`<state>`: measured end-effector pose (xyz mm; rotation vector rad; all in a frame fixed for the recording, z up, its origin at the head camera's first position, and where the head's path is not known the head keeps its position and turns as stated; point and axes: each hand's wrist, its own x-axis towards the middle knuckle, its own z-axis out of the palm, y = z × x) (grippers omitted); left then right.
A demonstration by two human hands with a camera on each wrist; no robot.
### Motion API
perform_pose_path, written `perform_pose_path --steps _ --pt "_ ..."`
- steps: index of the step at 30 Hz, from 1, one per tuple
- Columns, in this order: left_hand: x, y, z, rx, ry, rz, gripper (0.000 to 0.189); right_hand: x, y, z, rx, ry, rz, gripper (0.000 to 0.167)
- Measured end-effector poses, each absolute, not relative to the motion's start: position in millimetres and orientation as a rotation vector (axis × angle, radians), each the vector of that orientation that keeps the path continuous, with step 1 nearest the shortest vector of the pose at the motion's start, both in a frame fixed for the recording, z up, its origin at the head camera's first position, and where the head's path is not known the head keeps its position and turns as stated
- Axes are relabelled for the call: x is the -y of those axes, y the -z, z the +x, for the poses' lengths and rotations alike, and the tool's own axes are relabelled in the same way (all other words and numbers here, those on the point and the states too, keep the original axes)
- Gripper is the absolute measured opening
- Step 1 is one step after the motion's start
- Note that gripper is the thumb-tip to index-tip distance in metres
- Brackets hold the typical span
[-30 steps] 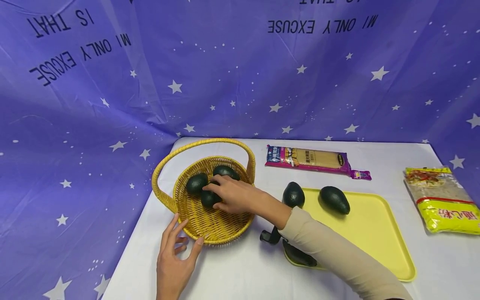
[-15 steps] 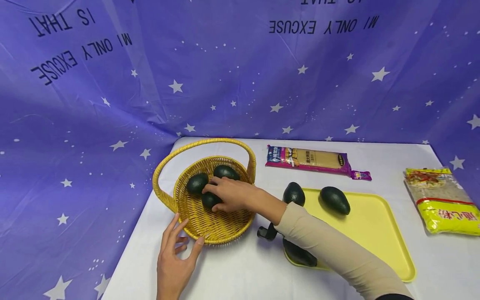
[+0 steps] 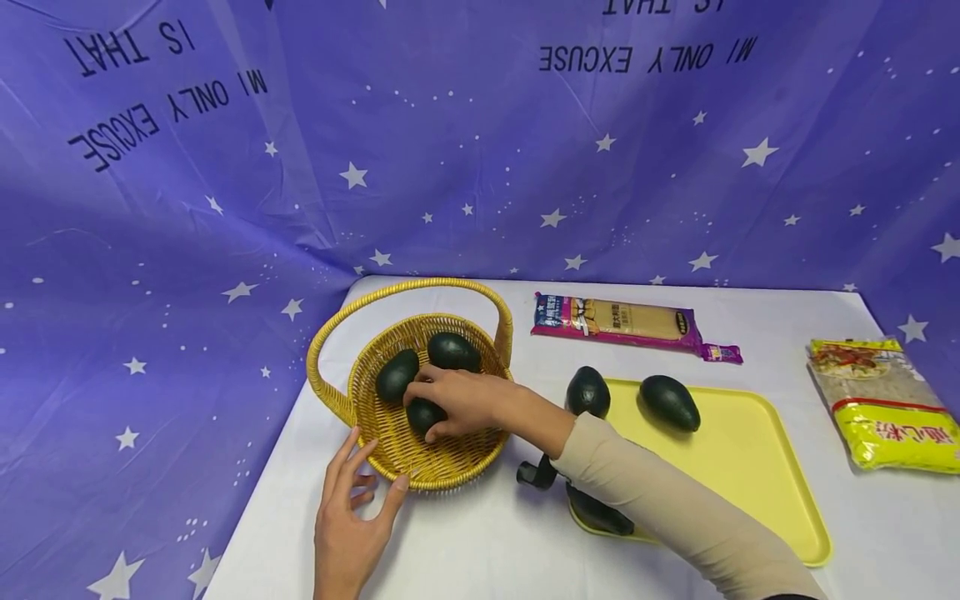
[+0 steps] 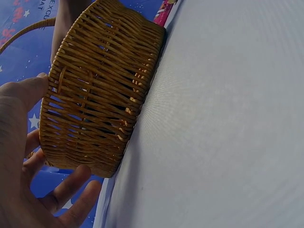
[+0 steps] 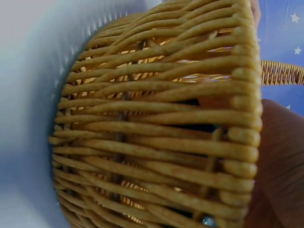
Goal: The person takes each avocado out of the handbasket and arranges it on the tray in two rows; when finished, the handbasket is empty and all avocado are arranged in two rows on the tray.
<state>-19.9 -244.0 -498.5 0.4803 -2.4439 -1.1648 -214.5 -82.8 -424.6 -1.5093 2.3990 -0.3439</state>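
Observation:
A yellow wicker basket with a tall arched handle stands on the white table. My right hand reaches inside it and grips a dark green avocado, partly hidden by the fingers. Two more avocados lie in the basket, a left one and a back one. At the basket's near left side, my left hand has its fingers spread and its thumb tip at the rim. The left wrist view shows that thumb against the woven wall. Weave hides most of the right hand's work in the right wrist view.
Right of the basket lies a yellow tray. Avocados are at its far left corner, its back and its near left corner. Behind lies a spaghetti packet; a yellow pasta bag is far right.
My right hand and the avocado in it have shifted slightly toward the near side of the basket. The left avocado there has turned a little. My left hand stays put.

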Motion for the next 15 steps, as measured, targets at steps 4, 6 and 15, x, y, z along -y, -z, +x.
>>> perform_pose_path --steps 4,6,15 --pt "243.4 497.1 -20.1 2.458 1.164 0.485 0.061 81.3 427.4 -212.4 -2.390 0.370 -1.502 0.055" --pt "243.2 496.8 -20.2 2.464 1.164 0.490 0.061 80.7 428.2 -211.4 -2.381 0.368 -1.506 0.056" --pt "241.8 496.2 -21.2 2.464 1.169 0.513 0.061 78.0 429.5 -209.5 -2.373 0.364 -1.550 0.057"
